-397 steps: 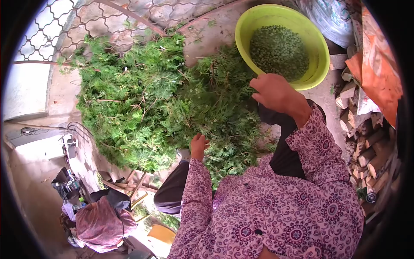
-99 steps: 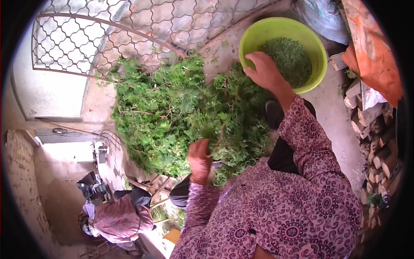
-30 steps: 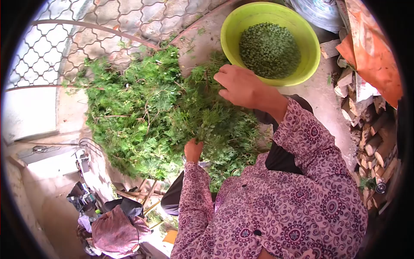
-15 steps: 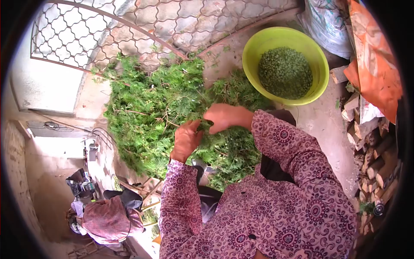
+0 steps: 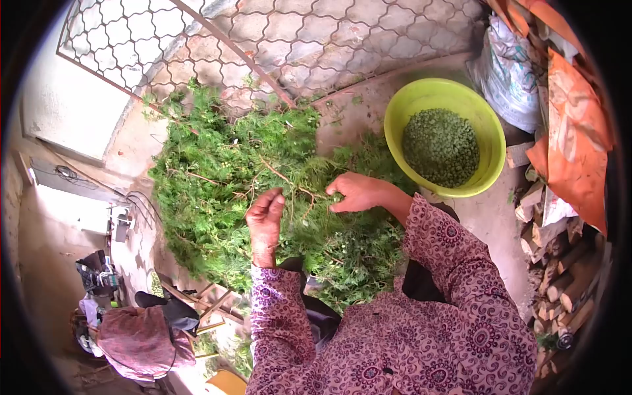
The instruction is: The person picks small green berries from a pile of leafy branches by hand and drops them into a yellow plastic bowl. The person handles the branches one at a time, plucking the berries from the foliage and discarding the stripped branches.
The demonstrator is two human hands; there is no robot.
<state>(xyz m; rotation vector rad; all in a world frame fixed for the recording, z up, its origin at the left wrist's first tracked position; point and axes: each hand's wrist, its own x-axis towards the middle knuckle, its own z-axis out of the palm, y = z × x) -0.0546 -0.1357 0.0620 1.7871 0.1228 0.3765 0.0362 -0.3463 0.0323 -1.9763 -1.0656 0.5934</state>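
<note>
My left hand [image 5: 265, 220] is raised over a heap of feathery green branches [image 5: 217, 151], its thumb and fingertips pinched together; what they hold, if anything, is too small to make out. My right hand [image 5: 362, 192] has its fingers curled, thumb side toward the left hand, on the end of a leafy branch [image 5: 288, 178] whose bare brown stem runs between the two hands. A bit of green shows at its fingertips. To the upper right, a yellow-green tub [image 5: 495, 146] holds many small round green cones or berries [image 5: 441, 148].
Split firewood [image 5: 569, 283] is stacked along the right, below an orange sheet [image 5: 573, 131] and a white sack [image 5: 510, 76]. A wire-mesh gate [image 5: 316, 39] stands behind the heap. Another person [image 5: 141, 336] sits at the lower left near wooden frames.
My hands have drawn apart, the left moving left and the right slightly right and down. The bare stem shows more clearly between them. The whole view has shifted a little.
</note>
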